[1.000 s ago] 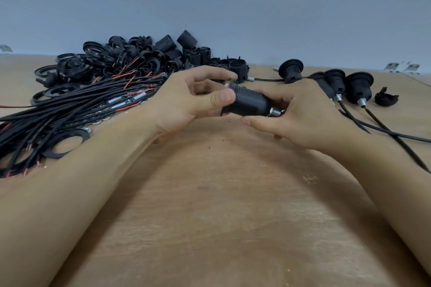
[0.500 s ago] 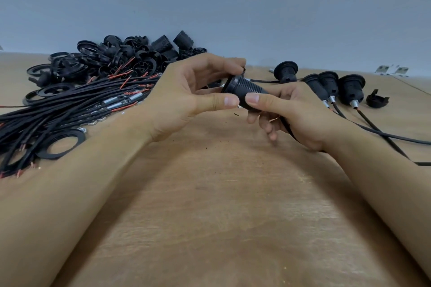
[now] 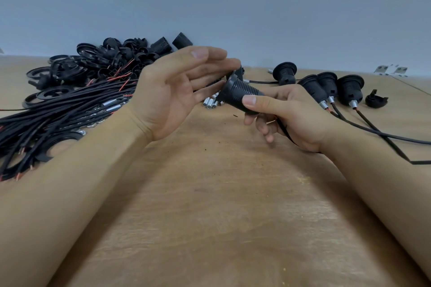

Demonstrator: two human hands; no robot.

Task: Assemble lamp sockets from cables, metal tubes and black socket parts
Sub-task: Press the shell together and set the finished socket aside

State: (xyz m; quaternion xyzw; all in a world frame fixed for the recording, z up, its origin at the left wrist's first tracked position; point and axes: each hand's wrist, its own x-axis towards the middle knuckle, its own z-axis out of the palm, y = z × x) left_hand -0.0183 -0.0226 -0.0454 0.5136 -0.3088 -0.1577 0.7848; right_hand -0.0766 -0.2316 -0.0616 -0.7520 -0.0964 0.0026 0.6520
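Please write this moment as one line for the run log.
right hand: holds threaded black socket with cable | left hand: open, fingertips at socket rim | finished sockets: on table, right

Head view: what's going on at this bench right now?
A person is assembling lamp sockets on a wooden table. The right hand grips a black threaded plastic socket with a thin black cable trailing from it, while the left hand is open, its straight fingers at the socket's wide end. Four finished black sockets on cables lie to the right, a bundle of black cables and a heap of black socket parts to the left, and short silver metal tubes behind.
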